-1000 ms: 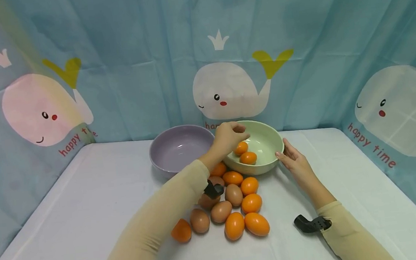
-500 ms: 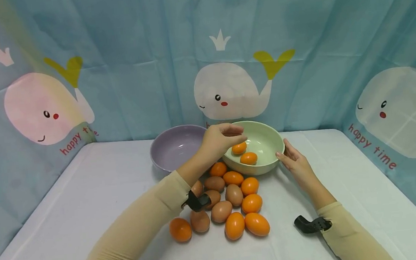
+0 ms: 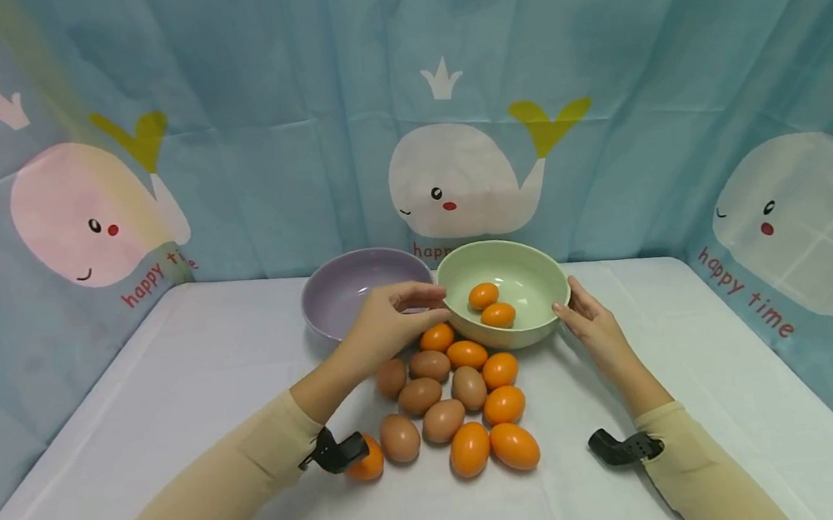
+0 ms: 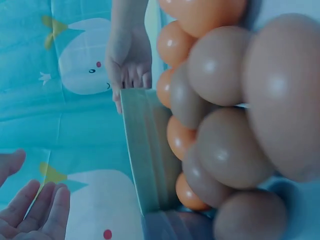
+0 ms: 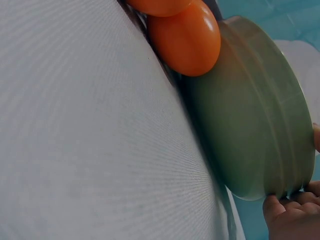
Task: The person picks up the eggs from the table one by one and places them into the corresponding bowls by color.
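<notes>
Currently, the left hand [image 3: 389,321], thumb and fingers apart, hovers near a purple bowl [image 3: 345,282]; the right hand [image 3: 591,315] grips a pale-green bowl [image 3: 530,287] containing two orange eggs [image 3: 498,316].

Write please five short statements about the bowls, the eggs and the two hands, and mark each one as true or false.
1. Two orange eggs lie inside the green bowl. True.
2. The left hand is gripping one of the orange eggs. False: it holds nothing.
3. The right hand holds the green bowl at its side. True.
4. The purple bowl stands to the right of the green bowl. False: it stands to the left.
5. The visible brown eggs are in the green bowl. False: they lie on the white table.
</notes>
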The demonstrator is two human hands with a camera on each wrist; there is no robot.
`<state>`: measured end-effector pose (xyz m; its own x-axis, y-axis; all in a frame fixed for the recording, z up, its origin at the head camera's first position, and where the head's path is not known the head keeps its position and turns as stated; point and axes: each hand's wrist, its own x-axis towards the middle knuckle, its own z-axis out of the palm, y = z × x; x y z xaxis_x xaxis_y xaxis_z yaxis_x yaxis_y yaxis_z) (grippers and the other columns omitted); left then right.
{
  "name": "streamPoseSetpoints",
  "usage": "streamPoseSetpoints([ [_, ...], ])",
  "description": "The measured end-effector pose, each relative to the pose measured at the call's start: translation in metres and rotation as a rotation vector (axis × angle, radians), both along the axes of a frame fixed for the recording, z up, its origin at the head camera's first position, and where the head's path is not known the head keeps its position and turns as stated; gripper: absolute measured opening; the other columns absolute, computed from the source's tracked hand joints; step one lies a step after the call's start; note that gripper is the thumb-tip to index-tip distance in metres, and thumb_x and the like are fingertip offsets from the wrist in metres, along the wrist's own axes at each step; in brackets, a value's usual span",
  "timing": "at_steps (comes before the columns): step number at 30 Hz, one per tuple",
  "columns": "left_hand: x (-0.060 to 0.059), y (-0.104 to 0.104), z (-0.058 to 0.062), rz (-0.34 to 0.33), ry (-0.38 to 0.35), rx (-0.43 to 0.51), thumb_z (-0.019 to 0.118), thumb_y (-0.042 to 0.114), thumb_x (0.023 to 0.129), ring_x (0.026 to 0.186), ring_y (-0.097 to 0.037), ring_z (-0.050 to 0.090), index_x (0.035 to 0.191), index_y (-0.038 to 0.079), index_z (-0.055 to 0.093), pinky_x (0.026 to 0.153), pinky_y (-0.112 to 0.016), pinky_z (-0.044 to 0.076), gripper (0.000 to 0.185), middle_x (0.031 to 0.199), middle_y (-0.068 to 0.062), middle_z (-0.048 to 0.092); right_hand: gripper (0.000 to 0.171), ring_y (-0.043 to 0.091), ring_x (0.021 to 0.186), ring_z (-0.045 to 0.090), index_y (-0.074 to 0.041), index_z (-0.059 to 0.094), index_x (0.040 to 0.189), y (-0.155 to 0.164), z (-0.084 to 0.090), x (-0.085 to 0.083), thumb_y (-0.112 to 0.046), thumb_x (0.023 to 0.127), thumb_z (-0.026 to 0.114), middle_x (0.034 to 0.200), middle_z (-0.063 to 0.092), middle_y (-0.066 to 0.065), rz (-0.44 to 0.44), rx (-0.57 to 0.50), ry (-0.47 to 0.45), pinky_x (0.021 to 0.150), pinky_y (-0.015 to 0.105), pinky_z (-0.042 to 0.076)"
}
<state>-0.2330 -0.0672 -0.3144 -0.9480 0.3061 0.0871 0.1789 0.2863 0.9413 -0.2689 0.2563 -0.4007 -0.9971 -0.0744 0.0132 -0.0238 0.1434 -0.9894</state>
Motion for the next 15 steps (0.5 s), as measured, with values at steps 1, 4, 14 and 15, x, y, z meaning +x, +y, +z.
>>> streamPoseSetpoints([
  [1, 0.003, -0.005, -0.002, -0.004, -0.005, 0.001, 0.076, 0.021, 0.089, 0.117, -0.021, 0.066, 0.122, 0.011, 0.070, 0.096, -0.033, 0.056, 0.035, 0.124, -0.010, 0.071, 0.077, 0.022, 0.156, 0.004, -0.012, 0.001, 0.160, 0.000, 0.000, 0.000, -0.025, 0.104, 0.053, 0.168, 0.001, 0.005, 0.002, -0.002, 0.000, 0.123, 0.042, 0.016],
  [4, 0.013, -0.020, -0.007, -0.021, -0.019, -0.007, 0.075, 0.021, 0.089, 0.120, -0.025, 0.065, 0.126, 0.009, 0.068, 0.097, -0.034, 0.056, 0.039, 0.128, -0.012, 0.068, 0.078, 0.022, 0.156, 0.004, -0.013, 0.001, 0.160, 0.000, -0.001, 0.000, -0.026, 0.104, 0.053, 0.168, 0.001, 0.005, 0.007, -0.001, -0.005, 0.124, 0.043, 0.016],
  [14, 0.038, -0.067, -0.026, 0.006, -0.051, -0.059, 0.075, 0.030, 0.089, 0.124, -0.027, 0.062, 0.133, 0.009, 0.062, 0.104, -0.042, 0.051, 0.049, 0.135, -0.010, 0.064, 0.077, 0.022, 0.156, 0.004, -0.011, 0.001, 0.160, 0.002, -0.001, -0.001, -0.025, 0.104, 0.053, 0.168, 0.001, 0.005, 0.001, -0.010, 0.000, 0.123, 0.043, 0.015],
  [15, 0.040, -0.070, -0.028, 0.014, -0.050, -0.067, 0.075, 0.030, 0.089, 0.124, -0.027, 0.062, 0.132, 0.009, 0.062, 0.105, -0.043, 0.051, 0.050, 0.135, -0.011, 0.064, 0.077, 0.022, 0.156, 0.004, -0.011, 0.000, 0.160, 0.002, -0.001, -0.001, -0.024, 0.104, 0.053, 0.168, 0.000, 0.005, 0.002, -0.013, 0.000, 0.124, 0.043, 0.015],
])
